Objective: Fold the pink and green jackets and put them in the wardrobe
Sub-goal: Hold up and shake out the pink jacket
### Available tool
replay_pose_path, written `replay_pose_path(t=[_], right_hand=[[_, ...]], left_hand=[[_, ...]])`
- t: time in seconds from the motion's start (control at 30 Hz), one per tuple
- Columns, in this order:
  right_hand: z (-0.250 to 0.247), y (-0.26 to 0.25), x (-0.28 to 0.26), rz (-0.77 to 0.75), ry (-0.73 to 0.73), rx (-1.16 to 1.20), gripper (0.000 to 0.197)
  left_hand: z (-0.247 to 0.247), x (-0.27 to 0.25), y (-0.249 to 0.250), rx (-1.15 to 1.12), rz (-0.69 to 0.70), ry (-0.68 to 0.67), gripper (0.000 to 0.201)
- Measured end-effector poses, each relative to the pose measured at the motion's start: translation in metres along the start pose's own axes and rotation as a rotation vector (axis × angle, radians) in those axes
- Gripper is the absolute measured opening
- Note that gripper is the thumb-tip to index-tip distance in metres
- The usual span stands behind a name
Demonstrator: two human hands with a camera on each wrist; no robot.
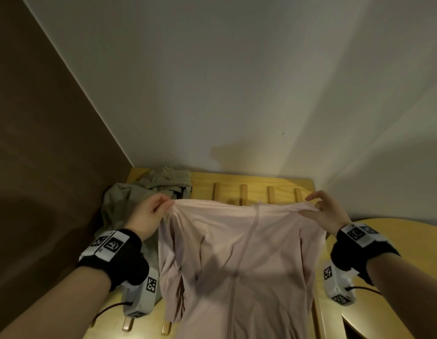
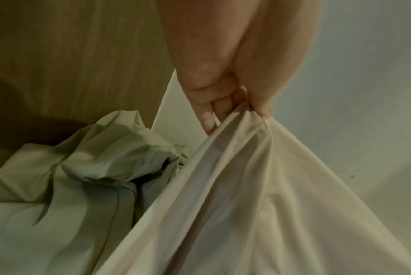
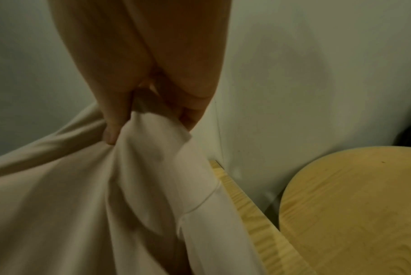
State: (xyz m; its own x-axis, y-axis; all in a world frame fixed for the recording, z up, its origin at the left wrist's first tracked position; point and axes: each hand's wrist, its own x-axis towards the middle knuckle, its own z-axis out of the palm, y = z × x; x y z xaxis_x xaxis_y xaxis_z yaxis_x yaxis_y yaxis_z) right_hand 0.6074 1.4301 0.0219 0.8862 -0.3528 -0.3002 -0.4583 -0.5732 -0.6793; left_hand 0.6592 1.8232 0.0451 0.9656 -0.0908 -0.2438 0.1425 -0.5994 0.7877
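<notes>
The pink jacket hangs stretched between my two hands above a slatted wooden bench, its zip running down the middle. My left hand pinches its upper left edge, thumb and fingers closed on the pink jacket in the left wrist view. My right hand pinches the upper right edge, with the pink jacket bunched under the thumb in the right wrist view. The green jacket lies crumpled on the bench's far left corner, behind my left hand; the green jacket sits left of the pink fabric.
A brown wooden panel stands along the left. A white wall rises behind the bench. A round wooden table sits to the right, close to the bench edge.
</notes>
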Motion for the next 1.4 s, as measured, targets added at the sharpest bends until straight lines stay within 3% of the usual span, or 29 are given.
replay_pose_path(t=[0.17, 0.23, 0.33, 0.4, 0.5, 0.6, 0.73, 0.87, 1.07, 1.2, 1.33, 1.4], right_hand=[[-0.006, 0.006, -0.004, -0.034, -0.036, -0.131, 0.016], [-0.005, 0.008, -0.001, -0.052, 0.004, -0.186, 0.017], [-0.008, 0.01, 0.003, -0.023, 0.035, -0.21, 0.013], [-0.009, 0.01, 0.001, 0.021, 0.031, -0.177, 0.007], [-0.011, 0.009, -0.006, 0.07, -0.01, -0.157, 0.005], [-0.015, 0.008, -0.011, 0.035, -0.045, -0.226, 0.016], [-0.018, 0.007, -0.018, 0.025, -0.058, -0.112, 0.022], [-0.014, 0.006, -0.021, 0.035, -0.068, 0.0, 0.009], [-0.01, 0.003, -0.02, -0.066, -0.037, -0.023, 0.008], [-0.013, 0.002, -0.017, -0.088, -0.007, -0.028, 0.005], [-0.021, 0.006, -0.016, -0.064, 0.061, -0.024, 0.003], [-0.025, 0.007, -0.017, -0.075, 0.058, -0.037, 0.006]], left_hand=[[0.007, 0.001, 0.005, 0.081, 0.021, 0.098, 0.012], [0.011, 0.0, 0.008, 0.054, 0.058, 0.063, 0.01], [0.009, 0.002, 0.012, 0.194, 0.109, -0.021, 0.031], [0.007, 0.005, 0.011, 0.253, 0.135, -0.004, 0.028], [0.003, 0.009, 0.01, 0.213, 0.088, 0.071, 0.021], [0.0, 0.01, 0.009, 0.168, 0.026, 0.085, 0.02], [-0.003, 0.009, 0.004, 0.116, 0.032, 0.043, 0.015], [-0.004, 0.01, 0.004, 0.126, 0.071, 0.116, 0.018], [-0.002, 0.017, 0.006, 0.166, 0.038, 0.153, 0.021], [0.004, 0.017, 0.009, 0.149, 0.021, 0.128, 0.019], [0.0, 0.011, 0.012, 0.333, 0.018, -0.034, 0.039], [-0.003, 0.012, 0.01, 0.398, 0.015, -0.055, 0.036]])
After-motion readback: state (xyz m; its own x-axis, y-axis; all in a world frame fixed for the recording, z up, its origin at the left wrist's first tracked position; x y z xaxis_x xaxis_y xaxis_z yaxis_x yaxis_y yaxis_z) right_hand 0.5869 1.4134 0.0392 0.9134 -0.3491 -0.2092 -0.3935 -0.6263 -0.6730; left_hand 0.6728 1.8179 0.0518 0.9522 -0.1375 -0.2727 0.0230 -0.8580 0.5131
